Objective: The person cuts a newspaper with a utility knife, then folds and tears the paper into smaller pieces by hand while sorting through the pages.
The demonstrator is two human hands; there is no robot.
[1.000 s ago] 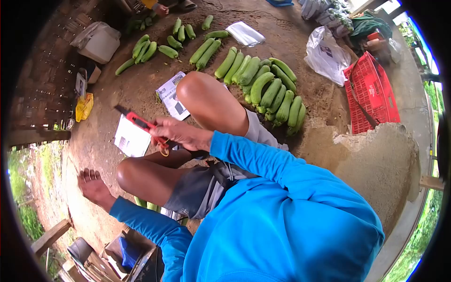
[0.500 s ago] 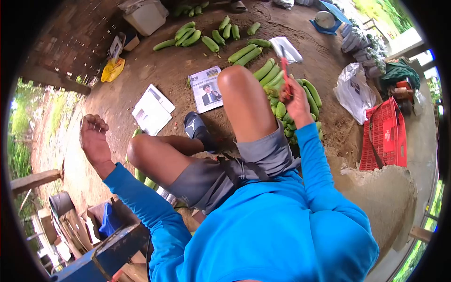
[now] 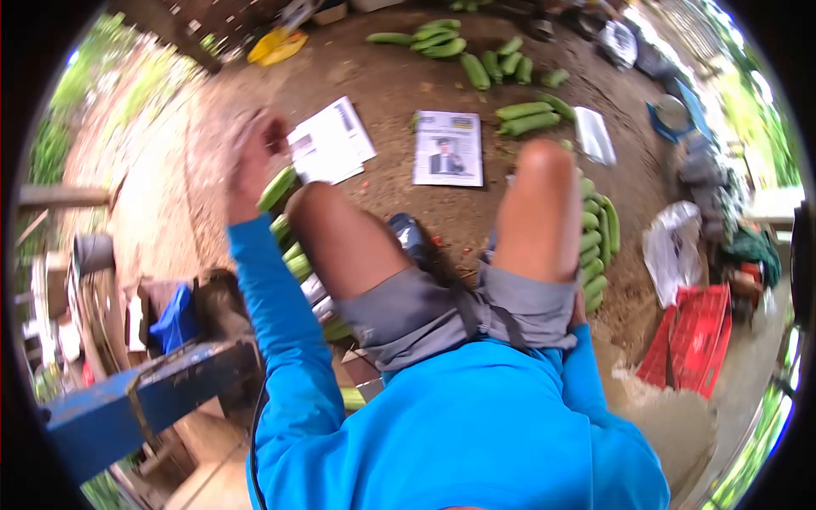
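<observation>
My left hand (image 3: 255,157), smeared by motion, is raised beside the white printed sheets (image 3: 331,143); its fingers are too blurred to read. Below it, green gourds (image 3: 278,189) lie along the outer side of my left knee. Of my right hand (image 3: 579,308) only a small part shows, low beside my right thigh; its fingers are hidden, and so is anything in them. Just beyond that thigh is a pile of green gourds (image 3: 594,246). A newspaper page (image 3: 448,151) lies flat on the soil between my knees and the farther gourds (image 3: 525,117).
At the right are a red crate (image 3: 699,340), a white plastic bag (image 3: 673,251) and a blue scale (image 3: 673,115). A white folded sheet (image 3: 594,136) lies beyond my right knee. A blue beam (image 3: 170,395) crosses the lower left. A yellow bag (image 3: 277,46) lies at the back.
The view has turned, so the ground items sit farther right. My right hand, which held up a red-handled tool, has dropped beside my thigh. My left hand has moved toward the white sheets.
</observation>
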